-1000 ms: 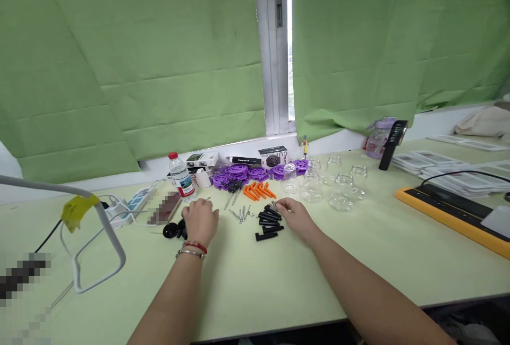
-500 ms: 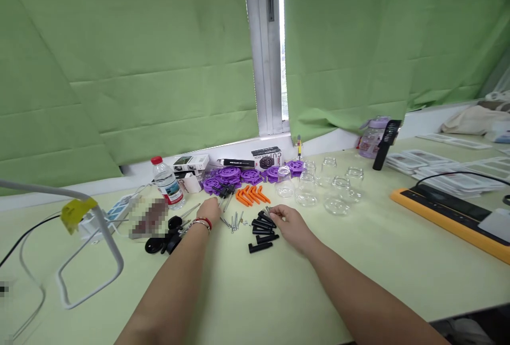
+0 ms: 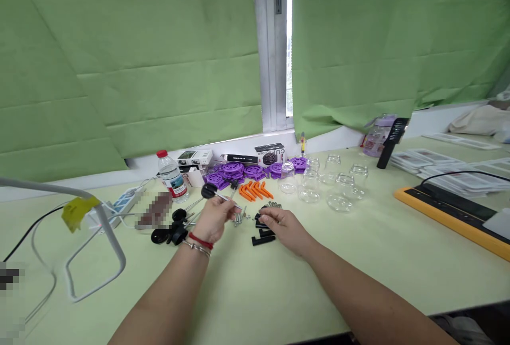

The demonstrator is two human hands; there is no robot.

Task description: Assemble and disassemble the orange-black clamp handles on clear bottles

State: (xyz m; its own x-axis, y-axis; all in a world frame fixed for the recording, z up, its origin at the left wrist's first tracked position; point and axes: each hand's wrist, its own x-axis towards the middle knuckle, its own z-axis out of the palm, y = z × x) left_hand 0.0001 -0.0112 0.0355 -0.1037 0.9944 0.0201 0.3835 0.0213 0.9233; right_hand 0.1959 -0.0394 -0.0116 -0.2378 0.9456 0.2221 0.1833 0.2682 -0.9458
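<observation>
My left hand (image 3: 215,216) is closed around a thin metal rod with a round black knob (image 3: 209,191) at its upper left end; the rod's tip pokes out on the right. My right hand (image 3: 287,228) is pinched just above several black L-shaped pieces (image 3: 263,240). What its fingertips hold, if anything, is hidden. Small metal springs (image 3: 274,205) lie behind that hand, and screws (image 3: 238,220) lie between both hands. More black-knobbed rods (image 3: 177,233) rest left of my left wrist. Orange bent pieces (image 3: 255,190) lie in a row beyond the hands.
Purple spoked discs (image 3: 233,170) are piled by the wall, near small boxes (image 3: 271,156). A water bottle (image 3: 173,178) stands left. Several clear glass jars (image 3: 309,188) stand right, before a black comb (image 3: 391,140). An orange-and-black device (image 3: 450,215) lies far right; a grey metal frame (image 3: 117,249) is left.
My left hand has drawn back toward the right with a black-knobbed rod in it. My right hand stays by the black pieces, its fingertips a little further left over them. The view has shifted slightly.
</observation>
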